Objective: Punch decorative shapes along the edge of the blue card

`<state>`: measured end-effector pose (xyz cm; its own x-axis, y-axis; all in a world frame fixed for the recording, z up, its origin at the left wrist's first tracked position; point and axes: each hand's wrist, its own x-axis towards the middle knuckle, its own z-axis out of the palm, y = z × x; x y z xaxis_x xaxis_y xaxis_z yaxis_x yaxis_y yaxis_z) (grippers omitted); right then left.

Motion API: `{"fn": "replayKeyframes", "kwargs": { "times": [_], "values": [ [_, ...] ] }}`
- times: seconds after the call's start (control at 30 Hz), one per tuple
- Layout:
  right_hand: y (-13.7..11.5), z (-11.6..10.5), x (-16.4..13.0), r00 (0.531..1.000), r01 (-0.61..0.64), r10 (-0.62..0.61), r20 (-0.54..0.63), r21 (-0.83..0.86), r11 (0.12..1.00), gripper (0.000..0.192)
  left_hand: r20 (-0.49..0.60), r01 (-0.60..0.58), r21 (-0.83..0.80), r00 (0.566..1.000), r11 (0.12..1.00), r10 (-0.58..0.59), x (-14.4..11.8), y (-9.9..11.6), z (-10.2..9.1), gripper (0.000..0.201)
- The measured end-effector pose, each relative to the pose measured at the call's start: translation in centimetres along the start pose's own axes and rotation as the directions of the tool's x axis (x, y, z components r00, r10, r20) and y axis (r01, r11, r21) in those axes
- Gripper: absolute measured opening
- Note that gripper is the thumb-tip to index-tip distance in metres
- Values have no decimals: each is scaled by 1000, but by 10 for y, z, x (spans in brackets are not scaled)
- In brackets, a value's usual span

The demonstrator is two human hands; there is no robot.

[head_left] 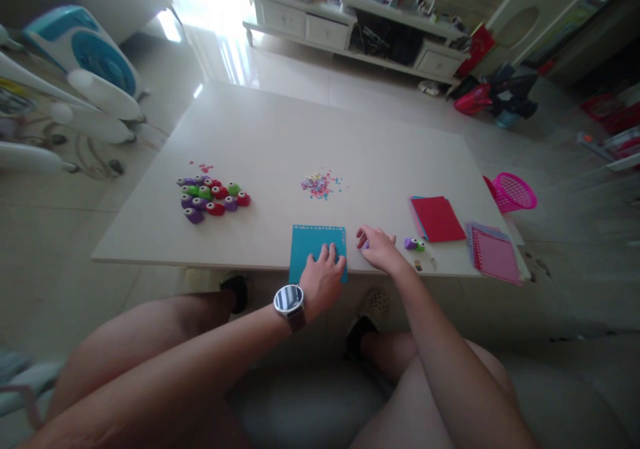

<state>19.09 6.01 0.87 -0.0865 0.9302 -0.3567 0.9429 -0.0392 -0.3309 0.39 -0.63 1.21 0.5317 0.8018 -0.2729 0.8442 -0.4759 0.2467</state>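
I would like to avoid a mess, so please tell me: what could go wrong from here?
The blue sheet seems to reach past the front edge of the table, beneath the left hand, so it might bend. The loose paper bits could scatter if brushed.

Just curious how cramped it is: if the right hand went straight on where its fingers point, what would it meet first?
Likely the blue sheet under the left hand, at the sheet's right edge, though depth is hard to judge.
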Motion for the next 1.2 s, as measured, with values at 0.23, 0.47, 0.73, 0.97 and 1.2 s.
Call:
{"fn": "replayKeyframes", "kwargs": {
  "times": [0.23,0.47,0.73,0.97,1.2],
  "values": [
    [-5,0,0,971,200,-197,-131,9,980,67,13,-5,10,1000,1000,5,1,1,2,45],
    [4,-8,2,991,61,-72,-113,-99,993,40,18,1,-8,1000,1000,-1,2,0,2,44],
    [19,-4,-4,1000,9,-9,0,-178,984,31,-7,-7,-152,1000,988,6,8,-7,-4,43],
    [-9,-5,-9,913,384,-346,-215,170,908,33,-98,60,-797,969,601,-227,44,-28,-11,34],
    [-31,7,-17,810,565,-460,-363,274,778,32,-15,87,-940,956,330,-294,55,-54,-23,26]
  ]
}}
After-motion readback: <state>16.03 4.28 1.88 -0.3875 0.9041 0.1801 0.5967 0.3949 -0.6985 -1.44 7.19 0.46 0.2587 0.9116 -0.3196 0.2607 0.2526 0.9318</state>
